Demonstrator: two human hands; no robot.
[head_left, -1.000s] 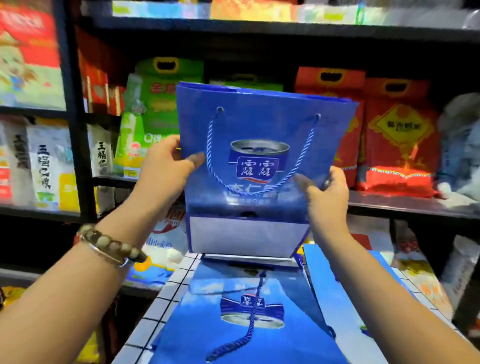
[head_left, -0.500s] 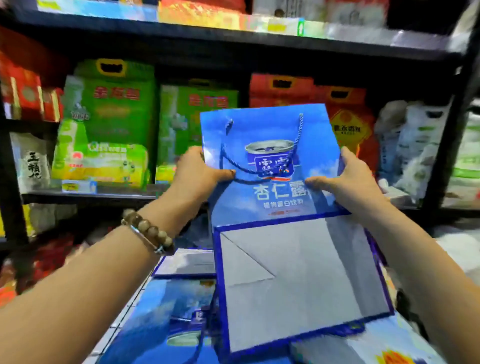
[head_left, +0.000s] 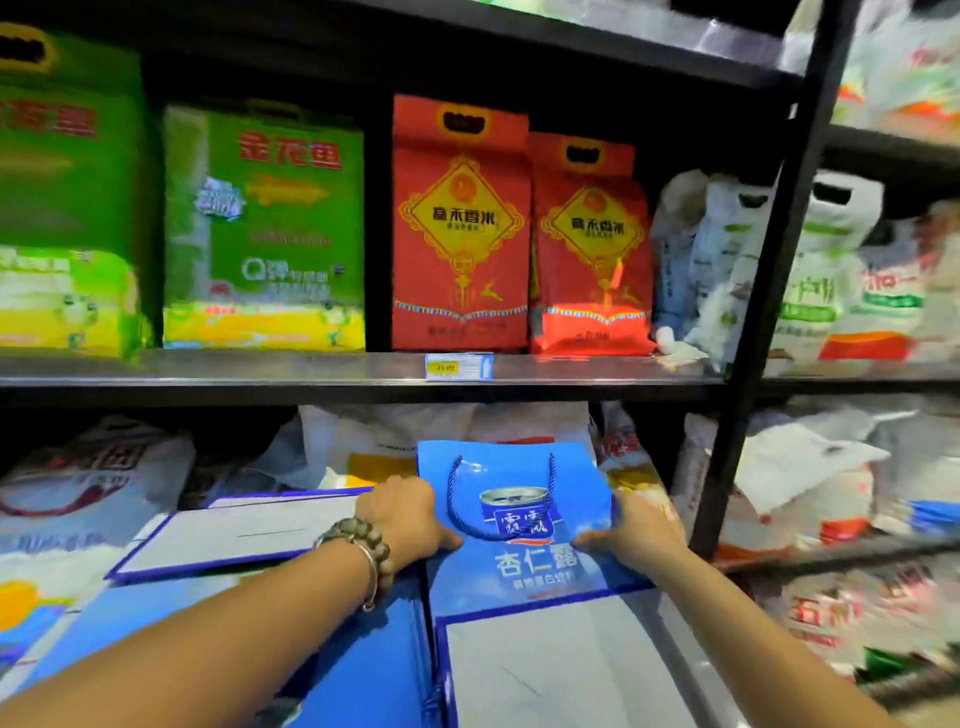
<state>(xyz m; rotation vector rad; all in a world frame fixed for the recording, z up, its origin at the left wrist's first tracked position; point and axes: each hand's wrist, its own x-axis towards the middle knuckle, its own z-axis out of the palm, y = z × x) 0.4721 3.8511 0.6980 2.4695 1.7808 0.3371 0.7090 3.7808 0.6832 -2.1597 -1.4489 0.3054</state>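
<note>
Head camera: a person holds a flattened blue paper gift bag (head_left: 535, 566), printed with a drinks can and strung with a twisted blue cord handle, low over a pile of flattened blue bags (head_left: 249, 639) below a black metal shelf (head_left: 311, 370) in a shop. The left hand (head_left: 410, 519), with a bead bracelet (head_left: 363, 551) at its wrist, grips the bag's left edge with the thumb laid on the printed face. The right hand (head_left: 639, 535) grips the right edge the same way, thumb on the front and fingers curled behind. The bag's folded grey base points toward the wearer and its mouth toward the shelving. Whether it already rests fully on the pile cannot be told from this angle. Red rice sacks (head_left: 460, 223) and green rice sacks (head_left: 262, 228) stand on the shelf above, and a price label (head_left: 459, 367) is clipped to its front lip. The step in hand looks like laying the bag flat on the stack. Done well, it means lowering both edges evenly, squaring the sides with the bags beneath, and keeping the cord handle tucked flat on the face so nothing snags. The fingers behind should slide out only once the paper is lying down, to avoid creasing it or dragging the pile askew.
</note>
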